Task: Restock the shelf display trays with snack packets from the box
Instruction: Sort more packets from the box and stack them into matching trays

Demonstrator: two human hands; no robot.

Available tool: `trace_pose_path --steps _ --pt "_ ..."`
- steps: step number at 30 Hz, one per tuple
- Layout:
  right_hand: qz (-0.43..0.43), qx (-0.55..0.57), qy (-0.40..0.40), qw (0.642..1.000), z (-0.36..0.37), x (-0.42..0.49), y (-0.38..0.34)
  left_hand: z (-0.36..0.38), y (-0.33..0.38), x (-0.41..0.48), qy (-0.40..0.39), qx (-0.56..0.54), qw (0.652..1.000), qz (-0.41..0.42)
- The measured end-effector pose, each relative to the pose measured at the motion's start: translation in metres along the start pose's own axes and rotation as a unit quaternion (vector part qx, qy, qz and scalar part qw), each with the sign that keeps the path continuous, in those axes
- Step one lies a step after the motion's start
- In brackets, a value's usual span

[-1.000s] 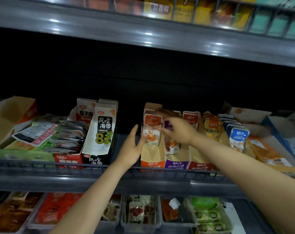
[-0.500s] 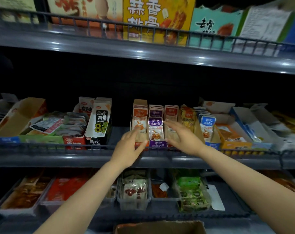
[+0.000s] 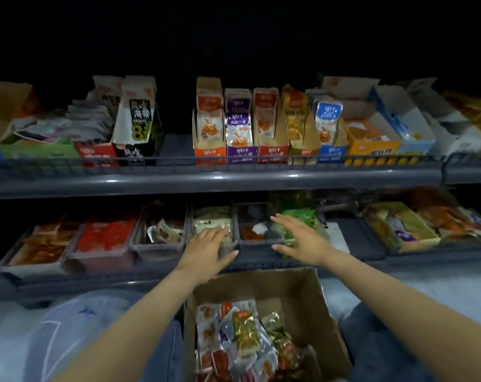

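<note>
The left hand (image 3: 209, 249) hovers with fingers spread and empty, before a clear tray (image 3: 192, 232) of pale packets. Between the hands sits a nearly bare tray (image 3: 254, 242) (likeliest one to fill). The right hand (image 3: 299, 241) is spread too, holding nothing, in front of green packets (image 3: 299, 215). This looks like the gap between placing and picking. Next, a hand should drop to the snack packets (image 3: 244, 334) in the cardboard box (image 3: 288, 293) beneath the wrists. Its far rim lies just under the forearms and the upper shelf lip (image 3: 233, 183) overhangs, so draw back before lowering.

The box (image 3: 302, 299) is brown, its packets (image 3: 244, 333) gold, red and silver, the shelf (image 3: 233, 183) grey.
</note>
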State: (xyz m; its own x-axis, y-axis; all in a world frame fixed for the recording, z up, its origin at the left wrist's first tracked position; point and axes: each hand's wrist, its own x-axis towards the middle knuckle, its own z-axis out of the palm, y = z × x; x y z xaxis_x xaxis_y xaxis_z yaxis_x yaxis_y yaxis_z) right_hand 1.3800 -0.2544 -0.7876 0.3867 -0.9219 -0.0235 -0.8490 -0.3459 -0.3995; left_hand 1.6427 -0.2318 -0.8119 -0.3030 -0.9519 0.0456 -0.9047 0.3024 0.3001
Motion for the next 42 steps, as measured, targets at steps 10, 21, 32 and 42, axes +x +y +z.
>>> trace_pose_path --steps 10,21,32,42 --pt "0.138 0.072 -0.137 0.978 0.127 -0.037 0.066 0.122 -0.030 -0.029 -0.206 -0.009 0.975 -0.087" --pt "0.352 0.277 -0.194 0.873 0.219 -0.059 0.121 0.208 -0.028 -0.024 -0.321 -0.063 0.931 -0.163" --pt "0.520 0.446 -0.138 0.715 0.305 -0.057 0.162 0.280 -0.028 -0.003 -0.364 -0.202 0.859 -0.297" --pt "0.573 0.420 -0.165 0.684 0.349 -0.059 0.171 0.310 -0.023 0.005 -0.298 -0.291 0.828 -0.374"
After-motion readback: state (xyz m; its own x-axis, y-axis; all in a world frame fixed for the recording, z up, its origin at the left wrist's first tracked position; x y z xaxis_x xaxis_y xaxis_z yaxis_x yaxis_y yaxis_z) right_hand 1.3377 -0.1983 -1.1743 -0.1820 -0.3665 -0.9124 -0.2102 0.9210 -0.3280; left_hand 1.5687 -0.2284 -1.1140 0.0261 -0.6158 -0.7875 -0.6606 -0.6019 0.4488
